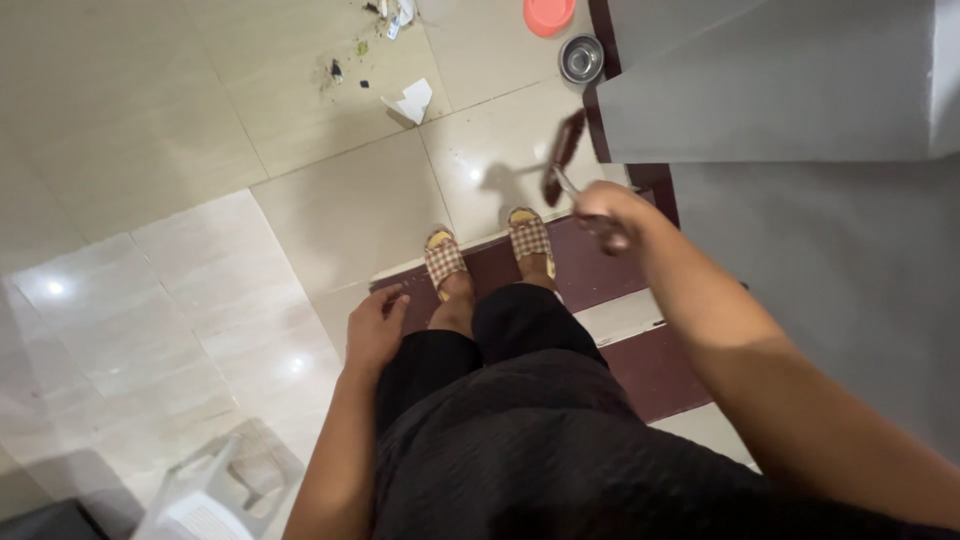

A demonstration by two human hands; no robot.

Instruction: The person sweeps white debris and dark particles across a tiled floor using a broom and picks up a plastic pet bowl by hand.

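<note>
While I stand looking straight down, these lines tell what I see.

Right hand: my right hand (608,214) is curled into a fist round a thin metal handle, fingers pressed together on it.
Utensil: the dark long utensil (563,158) sticks out of that fist; it is blurred, so I cannot tell its exact kind.
Long axis: it runs from about six o'clock at my fist to about twelve o'clock, leaning slightly toward eleven, with the dark broad end farthest from me.
Place of utensil: it hangs in the air above the pale floor tiles (350,200), just beside the edge of the grey counter (760,80) at its three o'clock.
Left hand: my left hand (375,328) lies loosely half open against my thigh, fingers bent, holding nothing.
Feet: my checked slippers (488,250) stand on a dark red step (600,270), toes toward twelve o'clock.
Steel bowl: a small steel bowl (581,58) sits on the floor at twelve o'clock from the utensil, well apart from it.
Orange lid: an orange round lid (548,14) lies just beyond the bowl.
Litter: crumpled white paper (410,100) and dark scraps lie at eleven o'clock.
Stool: a white plastic stool (205,495) stands at seven o'clock from my left hand.
</note>
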